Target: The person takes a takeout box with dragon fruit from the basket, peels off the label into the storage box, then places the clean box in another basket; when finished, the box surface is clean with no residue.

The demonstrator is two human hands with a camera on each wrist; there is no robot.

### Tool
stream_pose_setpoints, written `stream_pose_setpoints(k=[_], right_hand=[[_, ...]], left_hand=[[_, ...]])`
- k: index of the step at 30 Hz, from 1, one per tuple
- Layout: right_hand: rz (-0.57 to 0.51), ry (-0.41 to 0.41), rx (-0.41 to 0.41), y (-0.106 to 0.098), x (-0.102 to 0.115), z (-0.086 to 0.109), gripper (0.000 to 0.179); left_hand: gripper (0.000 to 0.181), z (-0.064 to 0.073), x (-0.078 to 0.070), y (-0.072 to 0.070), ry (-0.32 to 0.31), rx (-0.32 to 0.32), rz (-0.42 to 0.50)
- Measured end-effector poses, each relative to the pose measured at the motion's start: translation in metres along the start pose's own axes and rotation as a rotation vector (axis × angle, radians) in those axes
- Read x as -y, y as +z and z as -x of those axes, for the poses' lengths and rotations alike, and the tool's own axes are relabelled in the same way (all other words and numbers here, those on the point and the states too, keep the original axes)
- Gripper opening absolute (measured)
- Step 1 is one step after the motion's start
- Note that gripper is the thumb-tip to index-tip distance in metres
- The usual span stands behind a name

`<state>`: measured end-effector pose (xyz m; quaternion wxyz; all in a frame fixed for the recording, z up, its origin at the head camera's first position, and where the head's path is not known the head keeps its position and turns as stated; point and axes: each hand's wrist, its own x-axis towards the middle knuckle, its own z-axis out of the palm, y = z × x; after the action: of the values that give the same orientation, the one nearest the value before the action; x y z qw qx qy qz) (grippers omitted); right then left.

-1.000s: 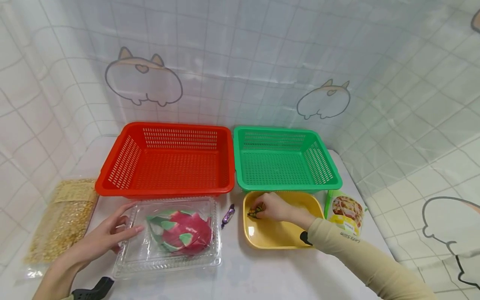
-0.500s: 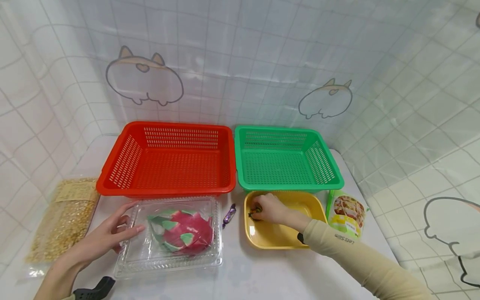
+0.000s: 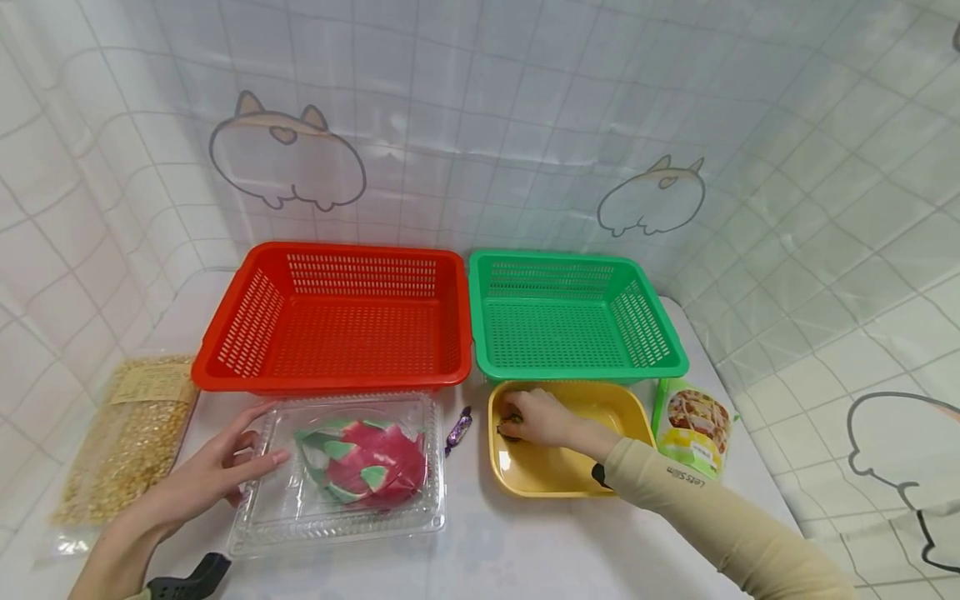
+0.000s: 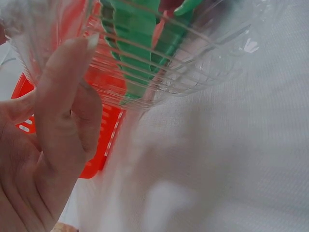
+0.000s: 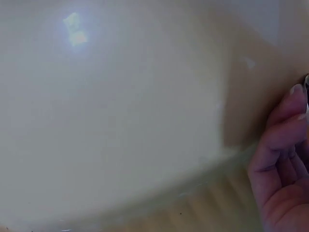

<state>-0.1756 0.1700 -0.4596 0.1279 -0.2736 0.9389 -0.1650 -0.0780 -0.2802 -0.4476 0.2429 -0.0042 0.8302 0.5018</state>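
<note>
In the head view a clear plastic clamshell box lies on the table with a pink and green dragon fruit inside. My left hand rests at its left side, thumb tip against the lid and index finger along the far left corner. Ribbed plastic fills the space beyond that hand in the left wrist view. My right hand reaches into a yellow basin and pinches a small wrapped candy, mostly hidden by the fingers. Only part of this hand shows in the right wrist view.
Behind stand a red basket and a green basket. A purple wrapped candy lies between box and basin. At far left is a bag of yellow grains, at right a green food pouch.
My right fingers have closed further over the candy in the basin, so less of it shows. My left hand and the box keep their place.
</note>
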Motion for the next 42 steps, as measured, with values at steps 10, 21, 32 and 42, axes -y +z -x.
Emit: stream_pose_setpoints(k=[10,21,32,42], right_hand=[[0.01,-0.047,0.028,-0.01,-0.004,0.006,0.018],[0.005,0.026,0.108,-0.019,-0.007,0.011,0.023],[-0.044,-0.024,0.144,-0.018,-0.014,0.012,0.021],[-0.096,-0.007,0.181,-0.019,-0.015,0.012,0.016]], left_hand=[[0.085,-0.003,0.001,0.0,-0.022,-0.001,0.007],[0.085,-0.002,-0.001,0.001,-0.012,0.005,0.021],[0.083,-0.001,0.003,-0.001,0.006,0.003,0.029],[0.083,-0.001,0.004,0.0,0.018,-0.002,0.034]])
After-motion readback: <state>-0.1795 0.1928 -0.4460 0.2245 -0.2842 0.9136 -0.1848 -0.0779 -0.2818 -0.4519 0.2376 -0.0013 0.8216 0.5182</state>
